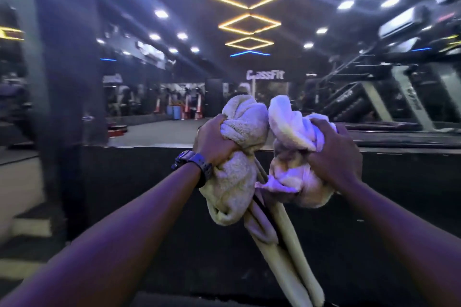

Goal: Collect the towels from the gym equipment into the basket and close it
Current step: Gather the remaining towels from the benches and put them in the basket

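Note:
My left hand (214, 142), with a dark watch on the wrist, is closed around a bunched cream towel (239, 177) held out in front of me. My right hand (334, 154) grips a second bunched pale towel (289, 129) right beside it. The two bundles touch in the middle. Long folds of towel cloth (287, 244) hang down from between them toward the lower edge of the view. No basket shows in the head view.
A low black wall (149, 182) runs across in front of me. Behind it lies an open gym floor (174, 127). Treadmills (399, 97) line the right side. A dark pillar (67, 70) stands at the left, with steps below it.

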`<state>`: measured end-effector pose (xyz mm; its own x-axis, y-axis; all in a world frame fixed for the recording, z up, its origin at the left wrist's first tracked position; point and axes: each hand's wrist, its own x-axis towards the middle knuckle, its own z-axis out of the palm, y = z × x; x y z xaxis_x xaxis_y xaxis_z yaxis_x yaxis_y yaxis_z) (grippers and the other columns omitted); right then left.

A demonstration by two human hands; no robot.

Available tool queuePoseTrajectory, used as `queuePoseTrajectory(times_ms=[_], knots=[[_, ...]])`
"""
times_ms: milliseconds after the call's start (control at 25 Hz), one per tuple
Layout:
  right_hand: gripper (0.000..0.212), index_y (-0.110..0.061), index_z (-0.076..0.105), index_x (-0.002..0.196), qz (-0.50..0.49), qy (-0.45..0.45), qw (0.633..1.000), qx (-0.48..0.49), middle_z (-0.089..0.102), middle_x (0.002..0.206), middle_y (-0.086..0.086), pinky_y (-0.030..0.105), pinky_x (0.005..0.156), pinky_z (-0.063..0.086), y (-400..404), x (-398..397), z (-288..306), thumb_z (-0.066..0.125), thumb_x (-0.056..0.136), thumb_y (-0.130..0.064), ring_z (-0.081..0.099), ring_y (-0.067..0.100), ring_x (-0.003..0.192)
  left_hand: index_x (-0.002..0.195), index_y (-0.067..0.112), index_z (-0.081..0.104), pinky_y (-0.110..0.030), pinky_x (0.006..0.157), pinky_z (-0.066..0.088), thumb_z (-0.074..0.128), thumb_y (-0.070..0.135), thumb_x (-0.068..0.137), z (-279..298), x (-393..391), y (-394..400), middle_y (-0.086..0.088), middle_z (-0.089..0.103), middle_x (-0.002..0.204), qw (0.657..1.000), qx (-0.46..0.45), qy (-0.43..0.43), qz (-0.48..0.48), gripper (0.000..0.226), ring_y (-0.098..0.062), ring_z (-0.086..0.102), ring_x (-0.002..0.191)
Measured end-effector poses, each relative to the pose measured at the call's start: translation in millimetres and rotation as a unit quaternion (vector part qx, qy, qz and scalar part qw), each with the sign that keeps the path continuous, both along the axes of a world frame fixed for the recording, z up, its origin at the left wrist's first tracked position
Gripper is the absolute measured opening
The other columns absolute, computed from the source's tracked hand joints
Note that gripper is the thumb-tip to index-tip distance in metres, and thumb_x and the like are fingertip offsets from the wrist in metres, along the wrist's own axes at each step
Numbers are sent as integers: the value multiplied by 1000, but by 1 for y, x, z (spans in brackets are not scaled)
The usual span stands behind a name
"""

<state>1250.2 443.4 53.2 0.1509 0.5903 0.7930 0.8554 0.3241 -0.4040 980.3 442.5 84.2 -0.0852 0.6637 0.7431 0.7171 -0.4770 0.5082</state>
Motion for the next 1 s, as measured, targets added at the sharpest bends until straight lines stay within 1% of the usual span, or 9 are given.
queuePoseTrajectory(times_ms=[120,240,360,400,480,600,720,880,1000], knots=[[72,-49,45,130,80,2,997,-15,53,112,2,37,65,45,-4,-99,-7,70,67,-26,66,38,85,90,20,56,-43,73,55,71,35,65,-4,-99,-47,0,70,84,997,-3,-25,73,32,-29,66,83],[70,-48,44,131,148,8,988,-35,54,115,4,42,71,51,-26,-207,-18,70,69,-27,66,40,89,79,31,54,-33,62,50,69,39,62,-16,-199,-113,10,66,73,989,5,-37,145,25,-19,65,74],[69,-45,46,133,225,7,974,-33,55,118,8,45,76,50,-67,-323,-28,70,71,-27,65,43,93,73,27,49,-38,62,49,65,44,64,-27,-302,-196,7,62,69,971,3,-28,236,25,-30,63,75],[68,-45,47,133,256,-4,966,-32,55,118,9,44,75,48,-85,-365,-31,70,71,-27,64,44,94,71,28,46,-37,60,45,64,46,65,-32,-340,-229,7,59,67,962,3,-26,271,26,-31,61,74],[65,-47,46,132,316,-20,948,-40,55,117,9,42,75,44,-124,-445,-37,70,73,-33,63,44,97,70,28,44,-33,60,38,64,46,66,-42,-407,-296,8,54,63,941,-5,-16,337,28,-34,60,73],[64,-48,45,131,391,-9,919,-47,56,118,10,42,77,44,-181,-550,-45,70,74,-37,62,44,100,79,23,48,-36,63,44,62,45,65,-48,-485,-395,-2,64,73,906,-18,8,423,30,-41,62,80],[64,-45,45,132,458,-7,887,-50,55,120,13,44,80,46,-244,-655,-51,70,74,-36,62,45,101,74,27,42,-36,62,40,62,43,63,-54,-549,-502,-6,64,75,871,-19,25,490,27,-42,62,79],[66,-45,45,132,570,-17,819,-58,56,120,14,47,83,50,-335,-778,-66,60,68,-41,63,46,101,75,28,42,-29,61,30,65,40,64,-66,-605,-627,2,54,68,806,-30,5,592,27,-39,61,77],[65,-46,45,131,641,-23,765,-56,56,120,13,49,83,51,-393,-858,-78,64,69,-43,64,46,101,78,27,44,-30,61,29,65,35,65,-78,-639,-694,-1,56,74,755,-34,18,655,25,-42,61,79]])
